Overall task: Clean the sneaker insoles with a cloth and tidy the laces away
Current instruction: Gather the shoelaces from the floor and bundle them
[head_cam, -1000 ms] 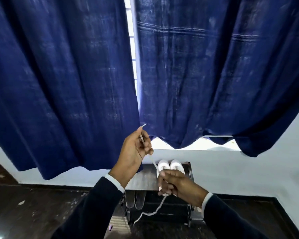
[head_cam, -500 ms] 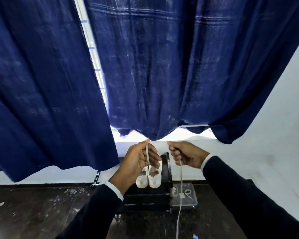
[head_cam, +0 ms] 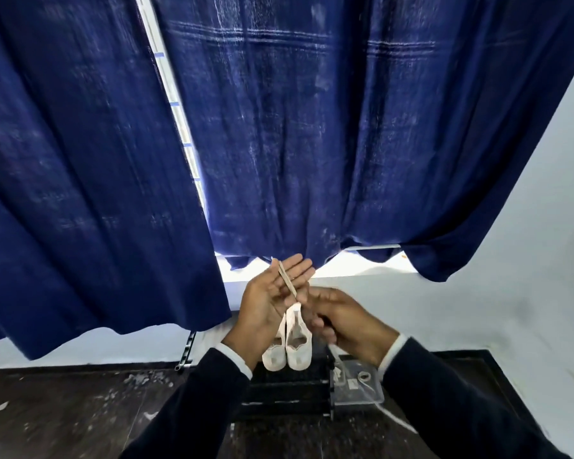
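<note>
A white shoelace [head_cam: 287,279] lies slantwise across the straight fingers of my left hand [head_cam: 269,299], which is raised palm up in front of the curtain hem. My right hand [head_cam: 345,323] sits just right of and below it, motion-blurred, with its fingers curled round the same lace. From that fist the lace's tail [head_cam: 337,357] drops and trails away to the lower right. Below both hands a pair of white sneakers [head_cam: 289,346] stands on top of a black shoe rack [head_cam: 285,389], toes towards me. No cloth or insoles are in view.
A clear plastic box [head_cam: 362,390] with small items stands against the rack's right side. Dark blue curtains [head_cam: 279,127] hang over a window above a white wall [head_cam: 478,309]. The dark floor [head_cam: 80,409] has white specks.
My left hand's fingers have straightened from a pinch, so the lace now lies across them. My right hand has dropped lower and closed in on the left. The view has shifted slightly.
</note>
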Motion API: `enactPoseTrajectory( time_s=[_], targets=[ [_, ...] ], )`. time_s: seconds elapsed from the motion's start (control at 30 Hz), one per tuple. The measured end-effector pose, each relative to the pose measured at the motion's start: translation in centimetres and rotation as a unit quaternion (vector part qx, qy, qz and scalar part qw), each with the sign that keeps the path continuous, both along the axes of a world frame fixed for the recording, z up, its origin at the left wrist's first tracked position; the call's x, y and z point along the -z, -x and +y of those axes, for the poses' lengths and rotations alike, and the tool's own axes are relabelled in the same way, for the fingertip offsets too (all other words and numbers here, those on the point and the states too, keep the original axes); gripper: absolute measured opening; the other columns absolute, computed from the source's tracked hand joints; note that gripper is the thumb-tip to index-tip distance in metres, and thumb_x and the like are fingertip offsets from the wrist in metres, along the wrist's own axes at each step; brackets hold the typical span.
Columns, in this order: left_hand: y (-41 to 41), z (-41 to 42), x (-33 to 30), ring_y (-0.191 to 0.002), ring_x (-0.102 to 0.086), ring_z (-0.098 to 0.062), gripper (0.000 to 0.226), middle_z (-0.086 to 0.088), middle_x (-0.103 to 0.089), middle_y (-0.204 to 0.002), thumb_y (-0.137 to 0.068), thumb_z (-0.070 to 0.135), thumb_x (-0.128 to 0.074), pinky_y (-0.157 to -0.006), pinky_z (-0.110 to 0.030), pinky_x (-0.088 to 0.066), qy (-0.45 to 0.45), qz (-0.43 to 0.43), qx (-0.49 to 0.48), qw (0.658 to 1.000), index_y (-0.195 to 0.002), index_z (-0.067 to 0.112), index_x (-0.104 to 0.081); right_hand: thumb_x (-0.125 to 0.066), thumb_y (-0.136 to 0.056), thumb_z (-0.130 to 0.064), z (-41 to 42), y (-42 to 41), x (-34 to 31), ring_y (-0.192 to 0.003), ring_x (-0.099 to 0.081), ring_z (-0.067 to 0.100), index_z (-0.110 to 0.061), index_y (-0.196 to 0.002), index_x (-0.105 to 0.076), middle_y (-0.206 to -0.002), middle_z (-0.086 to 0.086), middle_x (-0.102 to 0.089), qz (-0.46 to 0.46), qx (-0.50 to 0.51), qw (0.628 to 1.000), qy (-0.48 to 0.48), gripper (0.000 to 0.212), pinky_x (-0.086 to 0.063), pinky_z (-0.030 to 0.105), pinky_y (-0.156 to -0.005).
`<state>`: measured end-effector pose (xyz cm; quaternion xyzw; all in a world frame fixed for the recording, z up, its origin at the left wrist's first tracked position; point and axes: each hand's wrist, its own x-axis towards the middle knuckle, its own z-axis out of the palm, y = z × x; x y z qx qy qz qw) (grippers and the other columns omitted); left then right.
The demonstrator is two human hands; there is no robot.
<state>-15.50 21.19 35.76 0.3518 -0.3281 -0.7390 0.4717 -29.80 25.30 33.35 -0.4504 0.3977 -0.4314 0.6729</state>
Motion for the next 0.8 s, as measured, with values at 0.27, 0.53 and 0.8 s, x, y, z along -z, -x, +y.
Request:
enactPoseTrajectory(
  time_s=[0.27, 0.53, 0.8],
  targets=[
    [-1.4, 1.2, -2.4, -0.102, -0.074, -0.031, 0.041, -0.023, -0.074, -0.112, -0.108, 0.028, -0.038, -0.088, -0.038, -0.061, 0.046, -0.004, 0.039, 0.998, -0.113, -0.002, -0.066, -0.054, -0.103, -0.029, 1.3, 1.2, 3.9, -0.049, -0.03, 0.01, -0.013, -0.087, -0.066, -0.058, 0.001, -0.037, 0.041, -0.006, 0.998, -0.047, 0.025, -0.027, 0.021, -0.046],
    [-2.2, 3.1, -1.7, -0.086, -0.076, -0.036, 0.044, -0.029, -0.074, -0.096, -0.108, 0.025, -0.038, -0.078, -0.038, -0.063, 0.112, -0.092, 0.07, 0.987, -0.099, -0.005, -0.069, -0.056, -0.102, -0.033, -1.8, 2.4, -2.1, -0.045, -0.031, 0.009, -0.02, -0.066, -0.054, -0.052, -0.004, -0.034, 0.072, 0.048, 0.994, -0.071, 0.039, -0.029, 0.02, -0.044],
    [-1.8, 3.5, -0.5, -0.102, -0.073, -0.038, 0.041, -0.027, -0.073, -0.107, -0.107, 0.023, -0.043, -0.094, -0.042, -0.059, 0.078, -0.147, 0.02, 0.986, -0.114, -0.008, -0.069, -0.054, -0.104, -0.024, -0.4, -0.2, -8.3, -0.043, -0.029, 0.003, -0.006, -0.109, -0.07, -0.054, -0.006, -0.035, 0.07, 0.031, 0.994, 0.077, 0.026, -0.024, 0.016, -0.039]
  ],
)
